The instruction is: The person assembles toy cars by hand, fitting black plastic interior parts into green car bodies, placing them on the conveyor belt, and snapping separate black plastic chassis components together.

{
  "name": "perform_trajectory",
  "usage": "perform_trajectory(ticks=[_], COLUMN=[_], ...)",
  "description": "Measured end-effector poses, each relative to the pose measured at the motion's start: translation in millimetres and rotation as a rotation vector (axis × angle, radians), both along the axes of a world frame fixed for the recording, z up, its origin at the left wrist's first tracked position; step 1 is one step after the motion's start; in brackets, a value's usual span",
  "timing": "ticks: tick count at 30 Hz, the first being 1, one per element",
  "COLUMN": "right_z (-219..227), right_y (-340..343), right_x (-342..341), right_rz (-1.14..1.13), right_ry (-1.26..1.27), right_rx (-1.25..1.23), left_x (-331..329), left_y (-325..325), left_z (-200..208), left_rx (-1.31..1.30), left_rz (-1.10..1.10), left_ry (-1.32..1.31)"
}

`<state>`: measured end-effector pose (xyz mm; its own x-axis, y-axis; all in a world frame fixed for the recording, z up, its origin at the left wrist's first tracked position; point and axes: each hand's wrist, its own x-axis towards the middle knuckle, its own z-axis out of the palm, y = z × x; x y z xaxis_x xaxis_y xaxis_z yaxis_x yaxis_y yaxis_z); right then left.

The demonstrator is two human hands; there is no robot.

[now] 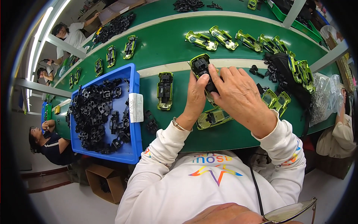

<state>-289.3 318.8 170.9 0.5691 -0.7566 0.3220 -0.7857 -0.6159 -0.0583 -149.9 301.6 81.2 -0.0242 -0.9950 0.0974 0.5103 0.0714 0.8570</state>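
Note:
A green toy car body (192, 64) with a black plastic insert (201, 63) is held tilted above the green workbench. My left hand (195, 94) grips its near left side, with the thumb on the black insert. From the right, my right hand (241, 93) closes over the same car, its thumb and fingers pressed on the black part and hiding its near end. Below my hands lies another green car body (214, 118). To the left of them a green car body with a black insert (165, 91) rests on the bench.
A blue bin (137, 112) of black plastic parts stands at left, one loose black part (151, 122) beside it. Several green car bodies (201, 40) line the far belt. Right are loose black parts (274, 71), a black bag (289, 74) and a clear plastic bag (322, 100). Other people sit nearby.

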Motion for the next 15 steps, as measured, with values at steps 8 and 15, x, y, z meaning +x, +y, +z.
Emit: perform_trajectory(ticks=[8, 15], right_z=[1, -36], right_y=[-6, -34], right_x=[5, -13], right_rz=[-0.045, 0.021], right_ry=[0.044, -0.561], right_rx=[-0.06, 0.261], left_x=[1, 23], left_y=[-3, -51], left_z=[3, 14], left_rx=[0.091, 0.049], left_rz=[0.033, -0.02], left_ry=[-0.016, 0.055])
